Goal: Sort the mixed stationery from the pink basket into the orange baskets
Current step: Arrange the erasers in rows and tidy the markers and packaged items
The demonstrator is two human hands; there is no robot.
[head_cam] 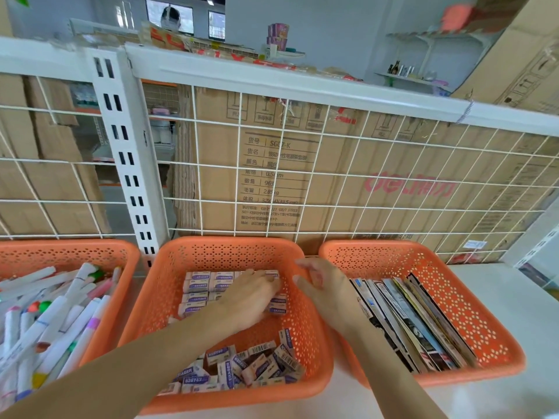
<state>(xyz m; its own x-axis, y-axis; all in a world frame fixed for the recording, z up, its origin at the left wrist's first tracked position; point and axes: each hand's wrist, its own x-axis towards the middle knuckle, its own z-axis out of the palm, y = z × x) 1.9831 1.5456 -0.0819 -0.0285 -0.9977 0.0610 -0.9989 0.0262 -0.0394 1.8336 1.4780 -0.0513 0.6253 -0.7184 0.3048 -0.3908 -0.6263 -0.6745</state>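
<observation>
Three orange baskets stand on a white shelf. The middle basket [169,294] holds many small boxed erasers: neat rows [196,290] at the back and a loose heap [242,370] at the front. My left hand [251,293] lies palm down on the back rows, fingers on the erasers there; I cannot tell whether it grips one. My right hand [320,282] rests on the middle basket's right rim with fingers curled. The left basket [121,261] is full of marker pens [60,316]. The right basket [453,285] holds flat card packs [417,322] on edge. The pink basket is out of view.
A white wire grid [302,176] rises right behind the baskets, with cardboard boxes [272,176] behind it. A white slotted upright [127,164] stands between the left and middle baskets. White shelf surface [514,297] lies to the right of the right basket.
</observation>
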